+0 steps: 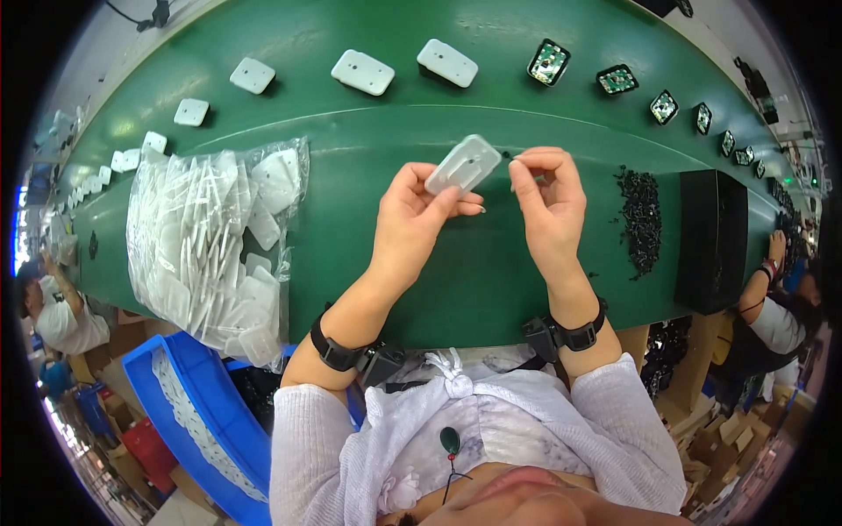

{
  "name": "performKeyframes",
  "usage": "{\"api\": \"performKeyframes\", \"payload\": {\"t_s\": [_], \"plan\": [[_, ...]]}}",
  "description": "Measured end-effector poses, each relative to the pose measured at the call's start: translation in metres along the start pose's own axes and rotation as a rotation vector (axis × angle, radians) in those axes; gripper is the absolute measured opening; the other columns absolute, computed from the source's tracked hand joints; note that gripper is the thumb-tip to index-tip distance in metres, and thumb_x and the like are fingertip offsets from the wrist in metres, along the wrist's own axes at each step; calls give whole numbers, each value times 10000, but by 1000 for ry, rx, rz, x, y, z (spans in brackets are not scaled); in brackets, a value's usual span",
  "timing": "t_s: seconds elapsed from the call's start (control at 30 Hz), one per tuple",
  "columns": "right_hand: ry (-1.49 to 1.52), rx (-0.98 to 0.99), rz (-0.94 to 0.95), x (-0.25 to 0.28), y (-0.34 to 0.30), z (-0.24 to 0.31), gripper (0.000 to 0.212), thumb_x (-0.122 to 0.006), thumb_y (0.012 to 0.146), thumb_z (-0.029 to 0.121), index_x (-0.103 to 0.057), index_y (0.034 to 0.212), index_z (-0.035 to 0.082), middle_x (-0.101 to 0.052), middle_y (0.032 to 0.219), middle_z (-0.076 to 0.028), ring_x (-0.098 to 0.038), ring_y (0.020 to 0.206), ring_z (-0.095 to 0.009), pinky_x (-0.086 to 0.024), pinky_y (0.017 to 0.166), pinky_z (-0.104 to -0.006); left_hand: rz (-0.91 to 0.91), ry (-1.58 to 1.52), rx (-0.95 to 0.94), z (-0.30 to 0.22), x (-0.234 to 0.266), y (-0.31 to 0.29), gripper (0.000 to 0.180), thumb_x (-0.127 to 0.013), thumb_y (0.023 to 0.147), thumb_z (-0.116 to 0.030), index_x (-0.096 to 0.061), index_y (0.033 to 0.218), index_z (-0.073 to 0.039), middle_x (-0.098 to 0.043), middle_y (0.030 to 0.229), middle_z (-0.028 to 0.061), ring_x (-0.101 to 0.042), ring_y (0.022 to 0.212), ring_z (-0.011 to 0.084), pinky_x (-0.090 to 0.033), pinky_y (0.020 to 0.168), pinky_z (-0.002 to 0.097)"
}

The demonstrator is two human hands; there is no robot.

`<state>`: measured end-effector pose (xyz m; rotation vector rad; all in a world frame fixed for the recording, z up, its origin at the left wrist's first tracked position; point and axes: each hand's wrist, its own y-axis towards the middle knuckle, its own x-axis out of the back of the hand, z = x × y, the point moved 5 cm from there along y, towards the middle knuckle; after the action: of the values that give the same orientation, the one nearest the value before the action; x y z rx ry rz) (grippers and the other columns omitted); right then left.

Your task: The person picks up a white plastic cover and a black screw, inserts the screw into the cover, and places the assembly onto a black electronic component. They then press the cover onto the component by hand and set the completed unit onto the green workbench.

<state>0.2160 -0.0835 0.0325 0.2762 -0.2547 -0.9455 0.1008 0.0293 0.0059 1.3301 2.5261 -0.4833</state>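
A white plastic cover point(465, 164) with rounded corners and small holes is tilted between the thumb and fingers of my left hand point(409, 219). Just to its right, my right hand point(553, 206) is closed in a pinch on a small black part point(507, 155), whose tip points at the cover's edge. The part is too small to tell its exact kind. Right of that hand lies a heap of similar small black parts point(640, 223). To the left of my left hand sits a clear plastic bag point(294, 175) full of white covers point(197, 237).
White covers point(363, 72) and black housings with green circuit boards point(549, 63) line the far part of the green table point(421, 307). A black box point(712, 241) stands at the right. A blue bin point(189, 421) is at the lower left. Other people work at both sides.
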Motion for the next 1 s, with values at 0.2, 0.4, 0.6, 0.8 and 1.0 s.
{"api": "performKeyframes", "payload": {"t_s": [0.2,0.4,0.6,0.8,1.0], "plan": [[135,-159,56,-5,-5,-3,76,-586,938,58,-538,985,21,-575,942,-19,-547,798,-67,-457,648,-199,163,-99,110,13,-23,-13,169,-532,952,-53,-430,1050,39,-611,1023,161,-672,897,229,-571,796,327],[36,-90,158,-8,0,8,63,-627,893,24,-588,943,30,-563,908,-25,-538,795,-94,-446,717,-227,129,420,94,6,0,-7,181,-511,994,-210,-592,986,-48,-590,791,-4,-523,636,69,-416,553,179],[-201,130,43,-2,0,17,107,-678,819,2,-625,892,61,-529,859,-14,-475,745,-108,-389,643,-234,-11,-25,86,-4,-3,-2,191,-546,932,-13,-438,1076,51,-588,974,158,-665,734,207,-608,683,320],[-193,62,208,-19,-10,9,90,-677,815,12,-607,857,50,-540,844,-11,-472,721,-97,-367,616,-229,-42,-74,-73,-1,-4,-3,153,-519,934,28,-448,1069,41,-588,1029,141,-652,909,199,-588,824,330],[-148,-74,151,-17,-11,6,71,-667,836,25,-598,846,38,-541,844,13,-456,696,-56,-350,592,-208,48,0,-72,-1,-6,-4,139,-464,966,6,-491,1093,54,-601,1078,146,-633,995,203,-558,874,336]]}}
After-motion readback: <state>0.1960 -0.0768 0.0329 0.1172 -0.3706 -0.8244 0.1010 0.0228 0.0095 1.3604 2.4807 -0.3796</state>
